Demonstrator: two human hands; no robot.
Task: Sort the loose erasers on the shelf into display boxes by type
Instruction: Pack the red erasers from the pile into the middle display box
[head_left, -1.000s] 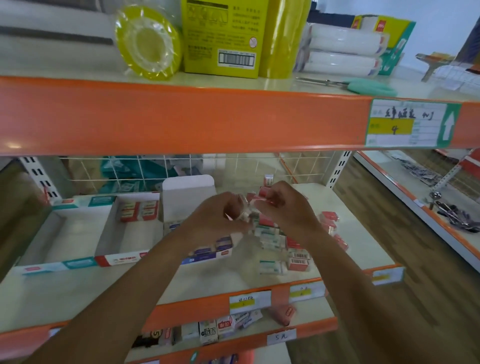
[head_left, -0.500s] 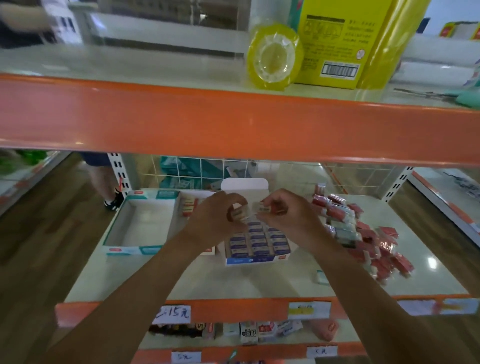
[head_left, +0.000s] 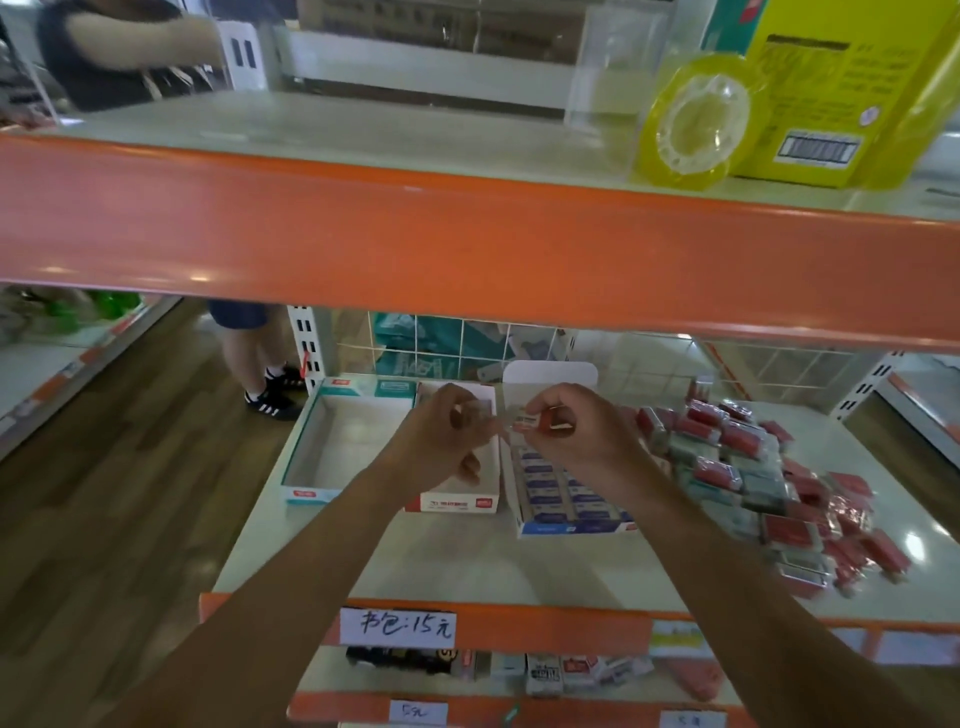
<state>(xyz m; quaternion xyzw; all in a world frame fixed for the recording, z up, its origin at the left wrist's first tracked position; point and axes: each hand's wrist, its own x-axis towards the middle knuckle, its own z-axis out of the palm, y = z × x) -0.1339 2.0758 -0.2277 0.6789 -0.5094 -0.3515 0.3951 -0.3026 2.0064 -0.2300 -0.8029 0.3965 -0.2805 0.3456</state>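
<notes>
My right hand (head_left: 576, 431) pinches a small red-and-white wrapped eraser (head_left: 537, 422) above the display boxes. My left hand (head_left: 441, 436) pinches the clear wrapper at the eraser's left end. Below them stand three boxes: a teal-trimmed box (head_left: 311, 441) with bare floor, a red-trimmed box (head_left: 457, 501), partly hidden by my left hand, and a blue-trimmed box (head_left: 571, 525) filled with rows of blue-labelled erasers. A heap of loose red and grey wrapped erasers (head_left: 753, 467) lies to the right on the white shelf (head_left: 467, 566).
An orange shelf rail (head_left: 415, 244) crosses overhead, with a yellow tape roll (head_left: 696, 122) and yellow box (head_left: 831, 88) on top. A lower shelf (head_left: 519, 670) holds more small packs. A person's legs (head_left: 260, 358) stand beyond the shelf at left.
The view has swung left, so boxes and heap sit further right in view. Both hands stay together at the same eraser over the boxes.
</notes>
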